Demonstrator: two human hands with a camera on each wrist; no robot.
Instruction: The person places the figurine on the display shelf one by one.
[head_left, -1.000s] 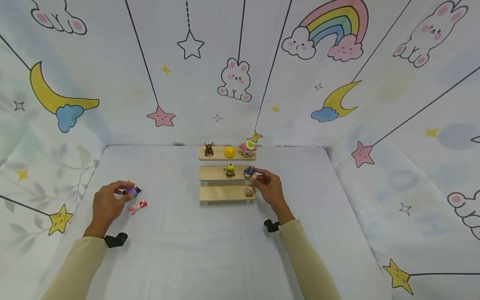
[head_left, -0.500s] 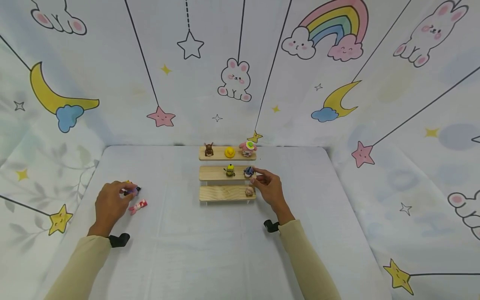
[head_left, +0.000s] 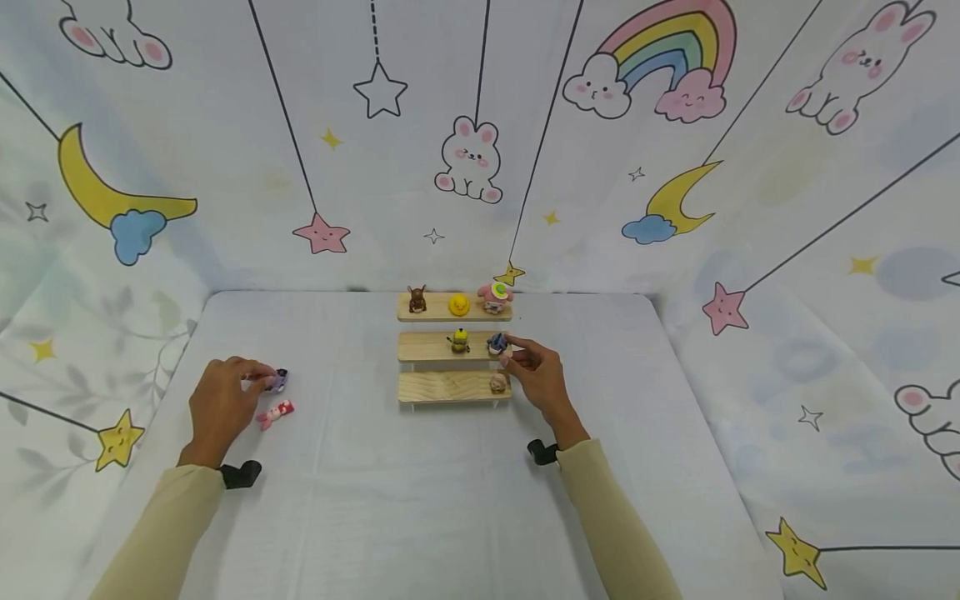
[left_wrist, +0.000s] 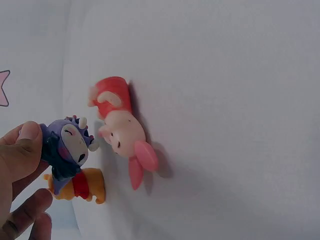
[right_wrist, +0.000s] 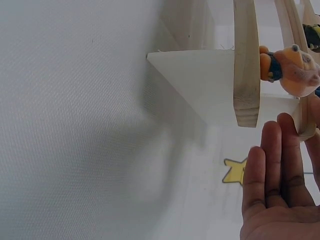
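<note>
The left hand [head_left: 227, 407] pinches the purple figurine [left_wrist: 71, 145] between thumb and fingers, near the pink figurine [left_wrist: 122, 128] lying on the bench [head_left: 375, 500]; the right hand [head_left: 542, 379], other fingers extended, pinches the blue figurine [head_left: 497, 343] on the middle shelf [head_left: 426, 347].

Left sleeve [head_left: 159, 525], right sleeve [head_left: 613, 512]: long, plain beige, reaching wrists. Left wrist fitting [head_left: 243, 475]: black, bent stub, rounded end, projecting inward. Right wrist fitting [head_left: 542, 452]: also black, stubby. Left hand [head_left: 225, 404], right hand [head_left: 540, 379]: bare.
</note>
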